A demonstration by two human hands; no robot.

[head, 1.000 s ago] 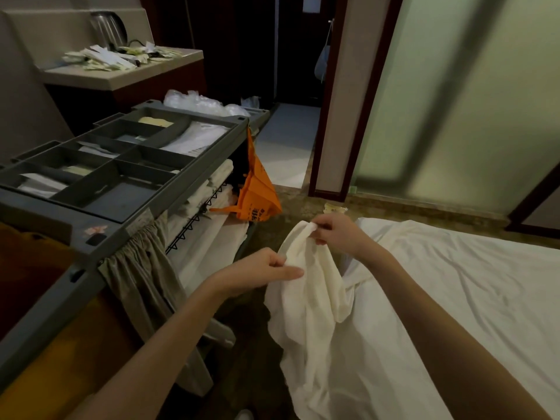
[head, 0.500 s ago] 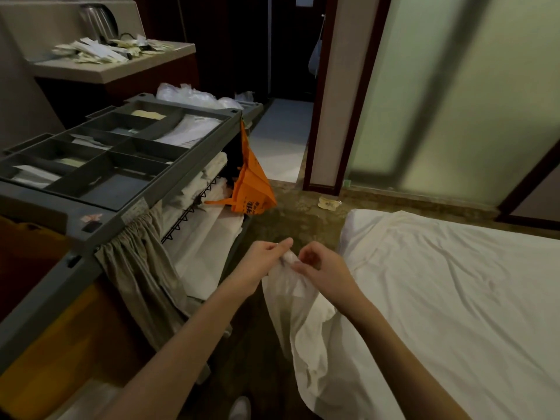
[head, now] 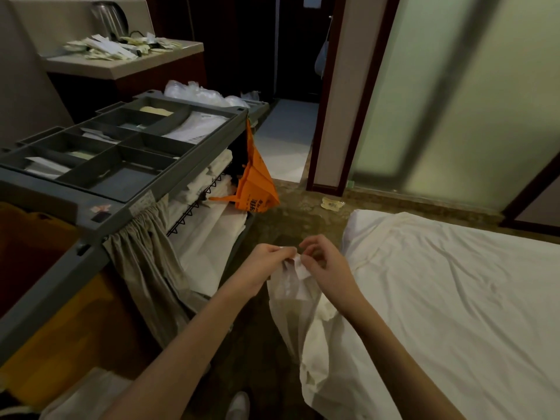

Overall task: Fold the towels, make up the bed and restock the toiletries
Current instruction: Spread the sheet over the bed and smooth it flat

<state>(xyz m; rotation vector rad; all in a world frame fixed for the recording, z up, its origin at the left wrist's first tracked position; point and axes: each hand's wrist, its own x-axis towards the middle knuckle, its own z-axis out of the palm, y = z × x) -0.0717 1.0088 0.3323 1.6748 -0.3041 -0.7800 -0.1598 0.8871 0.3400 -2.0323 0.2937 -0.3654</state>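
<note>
A white sheet (head: 291, 301) hangs off the near corner of the bed (head: 454, 298), which is covered in white linen. My left hand (head: 266, 259) and my right hand (head: 324, 262) meet in front of me and both pinch the sheet's top corner between fingers and thumb. The cloth drops from that corner toward the floor between the bed and the cart.
A grey housekeeping cart (head: 121, 165) stands at my left, its top tray split into compartments with packets. Folded white linen (head: 209, 189) fills its shelf and an orange bag (head: 254, 189) hangs from its end. A counter (head: 127, 59) with a kettle is behind; frosted glass is at right.
My hands have come together and dropped lower; the left now pinches the same sheet corner as the right. The view has tilted slightly downward.
</note>
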